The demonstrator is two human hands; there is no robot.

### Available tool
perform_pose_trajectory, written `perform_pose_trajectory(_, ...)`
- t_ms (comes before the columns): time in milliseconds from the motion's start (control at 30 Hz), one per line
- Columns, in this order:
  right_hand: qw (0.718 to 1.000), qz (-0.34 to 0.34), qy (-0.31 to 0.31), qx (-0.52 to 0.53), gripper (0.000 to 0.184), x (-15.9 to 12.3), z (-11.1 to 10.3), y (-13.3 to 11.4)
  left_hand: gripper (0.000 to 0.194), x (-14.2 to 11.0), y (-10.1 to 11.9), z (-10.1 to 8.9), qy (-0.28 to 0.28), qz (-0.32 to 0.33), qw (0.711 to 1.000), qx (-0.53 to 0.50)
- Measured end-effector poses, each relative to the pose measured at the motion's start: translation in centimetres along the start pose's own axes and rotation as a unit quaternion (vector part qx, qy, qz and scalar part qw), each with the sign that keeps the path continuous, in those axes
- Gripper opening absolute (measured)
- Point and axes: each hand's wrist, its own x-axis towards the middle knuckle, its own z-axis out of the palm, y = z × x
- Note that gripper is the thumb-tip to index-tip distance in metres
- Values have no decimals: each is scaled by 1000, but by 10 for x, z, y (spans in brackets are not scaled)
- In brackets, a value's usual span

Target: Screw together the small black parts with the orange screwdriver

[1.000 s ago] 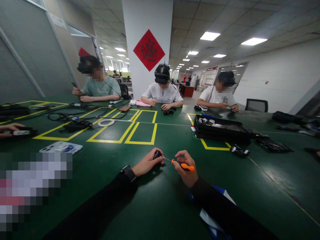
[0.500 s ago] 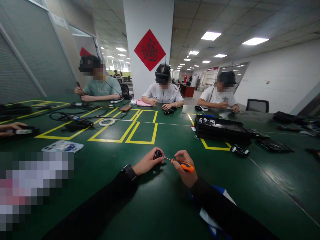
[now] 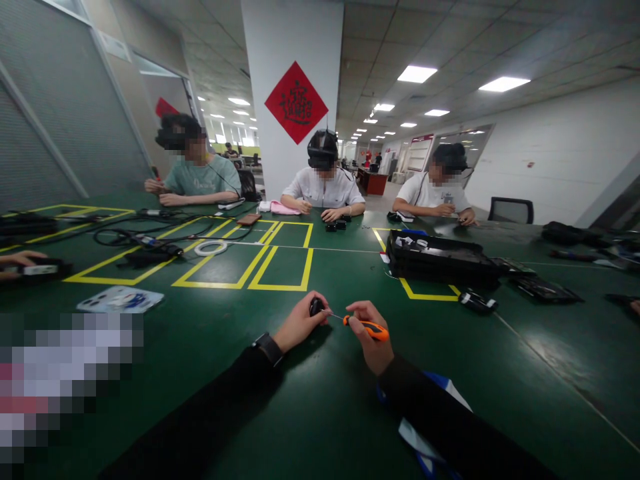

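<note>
Just above the green tabletop (image 3: 320, 413), my left hand (image 3: 301, 323) is closed around a small black part (image 3: 317, 306); the fingers cover much of it, so its exact kind is hidden. My right hand (image 3: 369, 335) grips an orange and black screwdriver (image 3: 376, 331) by its handle. The thin shaft points left, and its tip reaches the fingertips of my left hand beside the black part. Whether the tip touches the part I cannot tell.
A black open case (image 3: 443, 257) holding small items stands right of centre. A black device (image 3: 477, 301) lies beside it. On the left are a phone (image 3: 121, 299), a white cable coil (image 3: 211, 248) and black cables. Several people sit around the table.
My left hand has turned slightly with the black part. The screwdriver remains in my right hand at nearly the same place. The whole view has shifted a little.
</note>
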Motion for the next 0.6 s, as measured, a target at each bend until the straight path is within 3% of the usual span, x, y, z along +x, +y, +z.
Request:
perform_pose_trajectory(133, 999, 11, 34, 13, 7, 2, -1, 5, 36, 14, -3, 12, 46, 38, 998, -30)
perform_pose_trajectory(233, 999, -14, 38, -12, 4, 5, -6, 8, 25, 18, -5, 14, 46, 44, 998, -21)
perform_pose_trajectory(367, 999, -45, -8, -23, 6, 7, -9, 8, 15, 16, -9, 10, 61, 36, 997, -31)
perform_pose_trajectory(500, 1000, 17, -13, 18, 19, 5, -8, 8, 16, 14, -10, 10, 67, 37, 997, -24)
perform_pose_trajectory(600, 997, 57, 6, 46, 16, 3, -8, 10, 17, 14, -10, 11, 61, 31, 997, -27)
